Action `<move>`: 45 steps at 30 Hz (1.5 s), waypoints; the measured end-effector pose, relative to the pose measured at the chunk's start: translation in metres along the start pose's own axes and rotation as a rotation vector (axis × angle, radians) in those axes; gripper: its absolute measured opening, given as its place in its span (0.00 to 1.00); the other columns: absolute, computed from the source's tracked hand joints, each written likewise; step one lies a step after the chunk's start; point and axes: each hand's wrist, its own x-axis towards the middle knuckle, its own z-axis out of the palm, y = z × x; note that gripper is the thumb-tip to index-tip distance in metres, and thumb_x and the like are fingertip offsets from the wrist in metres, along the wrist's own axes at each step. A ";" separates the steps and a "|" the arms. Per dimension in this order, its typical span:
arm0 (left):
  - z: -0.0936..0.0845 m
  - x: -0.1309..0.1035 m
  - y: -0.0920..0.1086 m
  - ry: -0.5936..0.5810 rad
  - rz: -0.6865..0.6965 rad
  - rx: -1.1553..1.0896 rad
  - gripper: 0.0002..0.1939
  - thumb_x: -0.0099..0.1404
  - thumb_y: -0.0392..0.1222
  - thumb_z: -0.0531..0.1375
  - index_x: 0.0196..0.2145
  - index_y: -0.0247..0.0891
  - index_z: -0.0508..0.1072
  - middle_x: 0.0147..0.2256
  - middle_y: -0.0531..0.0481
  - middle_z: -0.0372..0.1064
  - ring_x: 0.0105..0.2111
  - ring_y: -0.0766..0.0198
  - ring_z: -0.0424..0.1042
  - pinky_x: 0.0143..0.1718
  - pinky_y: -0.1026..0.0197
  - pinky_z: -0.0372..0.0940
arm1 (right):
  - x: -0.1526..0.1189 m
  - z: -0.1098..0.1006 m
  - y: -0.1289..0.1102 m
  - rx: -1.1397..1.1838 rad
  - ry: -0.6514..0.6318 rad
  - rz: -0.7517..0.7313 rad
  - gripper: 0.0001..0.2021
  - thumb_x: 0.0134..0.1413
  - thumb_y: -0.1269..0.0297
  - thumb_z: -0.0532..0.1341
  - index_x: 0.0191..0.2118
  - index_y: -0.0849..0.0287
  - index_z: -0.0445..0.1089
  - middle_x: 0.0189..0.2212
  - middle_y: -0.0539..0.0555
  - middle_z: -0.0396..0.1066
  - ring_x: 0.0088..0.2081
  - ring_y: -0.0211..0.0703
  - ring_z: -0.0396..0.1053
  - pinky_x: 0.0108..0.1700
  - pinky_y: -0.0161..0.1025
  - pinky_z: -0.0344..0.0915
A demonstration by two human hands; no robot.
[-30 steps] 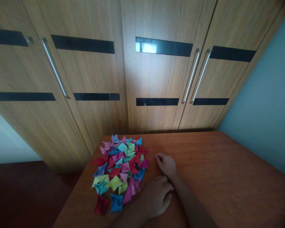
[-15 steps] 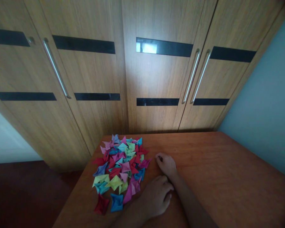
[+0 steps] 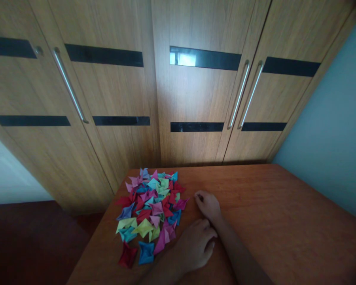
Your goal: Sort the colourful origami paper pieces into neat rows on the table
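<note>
Many small folded-paper shapes in pink, red, blue, green, yellow and purple form a pile [image 3: 156, 208] on the left part of the table. At the pile's near edge lie a dark red folded paper [image 3: 127, 255] and a blue folded paper [image 3: 146, 253]. My left hand [image 3: 195, 242] rests on the table just right of the near papers, fingers curled in, with nothing seen in it. Beyond it, my right hand [image 3: 208, 205] lies in a loose fist beside the pile, also holding nothing visible. The left fingers meet the right wrist.
The brown wooden table [image 3: 284, 213] stretches off to the right. Directly behind it stands a wooden wardrobe [image 3: 192, 95] with dark strips and long metal handles. A pale wall [image 3: 332, 130] rises on the right; dark floor [image 3: 32, 241] shows at the left.
</note>
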 end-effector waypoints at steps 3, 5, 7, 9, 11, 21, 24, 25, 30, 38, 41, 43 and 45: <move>-0.001 0.000 0.000 0.001 0.003 -0.001 0.09 0.61 0.33 0.55 0.39 0.41 0.69 0.39 0.49 0.65 0.41 0.60 0.65 0.44 0.60 0.61 | 0.000 0.000 0.000 0.008 -0.010 0.006 0.10 0.56 0.65 0.53 0.34 0.53 0.72 0.33 0.49 0.74 0.36 0.39 0.69 0.38 0.31 0.59; -0.002 0.000 0.001 0.000 0.007 -0.007 0.09 0.61 0.33 0.55 0.39 0.42 0.69 0.40 0.49 0.65 0.41 0.60 0.65 0.44 0.60 0.61 | 0.000 0.000 0.000 0.011 -0.016 0.015 0.10 0.56 0.65 0.53 0.34 0.53 0.72 0.33 0.49 0.74 0.36 0.39 0.69 0.38 0.31 0.59; -0.003 0.000 0.001 -0.002 0.009 -0.011 0.10 0.60 0.33 0.56 0.39 0.42 0.69 0.40 0.50 0.65 0.41 0.60 0.65 0.43 0.60 0.61 | 0.000 0.000 0.000 0.015 -0.009 0.015 0.10 0.57 0.65 0.52 0.33 0.52 0.72 0.33 0.49 0.74 0.36 0.39 0.69 0.38 0.32 0.59; -0.004 0.000 0.001 -0.001 0.012 -0.013 0.09 0.60 0.33 0.56 0.39 0.42 0.69 0.39 0.50 0.65 0.41 0.61 0.65 0.43 0.61 0.61 | 0.000 0.001 0.000 0.014 -0.001 0.012 0.10 0.57 0.65 0.52 0.33 0.52 0.71 0.33 0.48 0.74 0.36 0.39 0.69 0.38 0.32 0.58; -0.004 0.000 0.001 0.003 0.018 -0.015 0.09 0.60 0.33 0.55 0.39 0.41 0.69 0.39 0.49 0.65 0.41 0.60 0.65 0.43 0.61 0.61 | 0.000 0.002 0.001 0.013 0.001 0.010 0.10 0.57 0.65 0.52 0.33 0.52 0.71 0.33 0.48 0.74 0.36 0.39 0.69 0.37 0.32 0.58; -0.001 0.000 0.000 0.026 0.029 -0.008 0.08 0.61 0.33 0.55 0.38 0.41 0.69 0.39 0.50 0.65 0.41 0.61 0.65 0.43 0.61 0.61 | 0.001 0.001 0.001 -0.006 -0.025 0.026 0.11 0.57 0.64 0.52 0.35 0.53 0.73 0.35 0.50 0.75 0.38 0.39 0.70 0.39 0.32 0.59; -0.001 0.000 0.000 0.020 0.027 0.001 0.08 0.61 0.33 0.55 0.38 0.41 0.69 0.38 0.50 0.65 0.41 0.61 0.65 0.42 0.61 0.61 | 0.001 0.001 0.001 -0.002 -0.021 0.027 0.11 0.57 0.64 0.53 0.35 0.52 0.73 0.36 0.49 0.75 0.39 0.39 0.70 0.40 0.32 0.59; -0.001 0.000 0.000 0.019 0.027 0.004 0.08 0.61 0.33 0.55 0.38 0.41 0.69 0.38 0.50 0.65 0.41 0.61 0.65 0.42 0.61 0.61 | 0.001 0.001 0.001 0.001 -0.017 0.026 0.11 0.57 0.64 0.53 0.36 0.52 0.73 0.36 0.49 0.75 0.39 0.39 0.70 0.40 0.32 0.60; 0.000 0.000 -0.001 0.023 0.024 0.010 0.09 0.61 0.33 0.55 0.39 0.41 0.69 0.39 0.50 0.65 0.41 0.61 0.65 0.43 0.61 0.61 | 0.001 0.001 0.001 -0.016 -0.011 0.037 0.11 0.57 0.64 0.53 0.35 0.52 0.73 0.35 0.49 0.75 0.38 0.39 0.70 0.39 0.32 0.59; -0.003 0.000 0.002 0.016 0.023 0.012 0.08 0.61 0.33 0.56 0.39 0.41 0.69 0.38 0.50 0.65 0.40 0.62 0.65 0.42 0.62 0.61 | 0.000 0.001 0.001 -0.013 -0.009 0.018 0.11 0.58 0.63 0.52 0.35 0.53 0.72 0.34 0.49 0.74 0.37 0.39 0.70 0.37 0.32 0.59; -0.004 0.000 0.002 0.012 0.029 0.006 0.09 0.61 0.33 0.56 0.39 0.41 0.69 0.38 0.50 0.65 0.41 0.62 0.65 0.43 0.62 0.61 | 0.000 0.002 0.002 -0.004 -0.004 0.011 0.11 0.58 0.64 0.52 0.35 0.52 0.72 0.34 0.48 0.74 0.36 0.39 0.70 0.37 0.32 0.58; -0.003 0.000 0.002 0.012 0.029 -0.001 0.09 0.61 0.33 0.56 0.39 0.41 0.69 0.39 0.50 0.65 0.41 0.61 0.65 0.43 0.61 0.61 | 0.001 0.002 0.003 -0.005 -0.003 0.009 0.10 0.57 0.64 0.53 0.35 0.52 0.72 0.34 0.48 0.75 0.37 0.39 0.70 0.37 0.32 0.59; -0.002 0.000 0.001 0.014 0.025 -0.010 0.09 0.60 0.33 0.56 0.39 0.41 0.69 0.39 0.50 0.65 0.41 0.61 0.65 0.43 0.61 0.61 | 0.001 0.002 0.002 -0.006 -0.008 0.014 0.10 0.57 0.64 0.53 0.35 0.52 0.72 0.34 0.48 0.75 0.37 0.39 0.70 0.38 0.32 0.59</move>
